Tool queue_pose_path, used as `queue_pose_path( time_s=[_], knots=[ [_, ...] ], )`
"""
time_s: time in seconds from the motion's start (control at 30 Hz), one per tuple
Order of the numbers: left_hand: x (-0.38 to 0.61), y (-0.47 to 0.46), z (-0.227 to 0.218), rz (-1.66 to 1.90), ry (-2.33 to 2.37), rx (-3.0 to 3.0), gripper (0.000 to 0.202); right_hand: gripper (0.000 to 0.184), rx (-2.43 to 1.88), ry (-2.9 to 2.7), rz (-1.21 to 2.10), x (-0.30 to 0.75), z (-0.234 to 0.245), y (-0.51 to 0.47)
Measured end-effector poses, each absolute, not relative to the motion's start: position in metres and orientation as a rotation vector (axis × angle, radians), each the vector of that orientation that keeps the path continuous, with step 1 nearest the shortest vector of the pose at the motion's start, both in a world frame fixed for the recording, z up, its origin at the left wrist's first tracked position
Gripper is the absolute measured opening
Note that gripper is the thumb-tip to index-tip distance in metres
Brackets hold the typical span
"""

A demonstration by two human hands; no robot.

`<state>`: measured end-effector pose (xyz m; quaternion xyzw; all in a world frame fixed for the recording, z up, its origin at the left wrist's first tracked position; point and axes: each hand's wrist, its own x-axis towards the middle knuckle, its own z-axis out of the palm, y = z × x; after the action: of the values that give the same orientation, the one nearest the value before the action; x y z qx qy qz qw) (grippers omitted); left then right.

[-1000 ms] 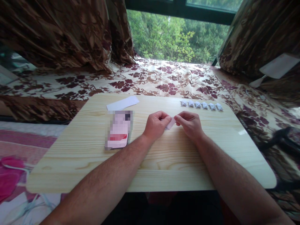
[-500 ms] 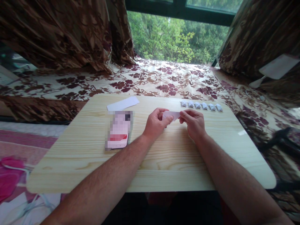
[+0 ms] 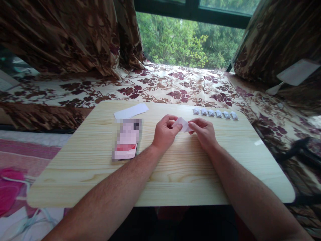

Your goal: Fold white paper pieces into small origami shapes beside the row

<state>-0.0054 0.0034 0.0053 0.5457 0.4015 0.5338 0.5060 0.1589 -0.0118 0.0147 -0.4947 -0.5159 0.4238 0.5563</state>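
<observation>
My left hand (image 3: pixel 164 133) and my right hand (image 3: pixel 204 132) meet above the middle of a light wooden table (image 3: pixel 175 174). Both pinch a small white folded piece of paper (image 3: pixel 182 124) between thumb and fingers, one at each end. The paper is held a little above the tabletop, tilted. A row of several small white folded paper shapes (image 3: pixel 215 113) lies at the far right of the table, just beyond my right hand.
A phone (image 3: pixel 126 140) lies face up left of my hands, and a white paper strip (image 3: pixel 131 110) lies behind it. A floral cloth (image 3: pixel 160 83) covers the surface beyond the table, with patterned curtains (image 3: pixel 62 36) and a window (image 3: pixel 185 40) behind.
The paper went from low between my fingertips to lifted and stretched level, and now it is turned at a tilt with my hands closer together.
</observation>
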Motion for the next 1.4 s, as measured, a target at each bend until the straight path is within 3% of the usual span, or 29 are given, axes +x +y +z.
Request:
queue_pose_path(
  time_s=[0.27,1.0,1.17,1.3,1.4],
  knots=[
    [-0.0063,0.0035,0.0069,1.325,0.993,1.303,0.037,0.023,-1.225,-1.285,0.963,0.1612,0.0120,-0.0117],
    [-0.0056,0.0015,0.0092,1.234,0.961,1.305,0.027,0.025,-1.232,-1.232,0.957,0.1605,0.0161,-0.0114],
    [-0.0063,0.0022,0.0085,1.277,0.962,1.302,0.034,0.025,-1.206,-1.287,0.951,0.1617,0.0126,-0.0096],
    [-0.0072,0.0047,0.0071,1.325,0.957,1.291,0.032,0.017,-1.153,-1.277,0.989,0.1595,0.0093,-0.0094],
    [-0.0066,0.0054,0.0063,1.316,0.961,1.299,0.028,0.031,-1.060,-1.256,0.979,0.1561,0.0073,-0.0097]
  ],
)
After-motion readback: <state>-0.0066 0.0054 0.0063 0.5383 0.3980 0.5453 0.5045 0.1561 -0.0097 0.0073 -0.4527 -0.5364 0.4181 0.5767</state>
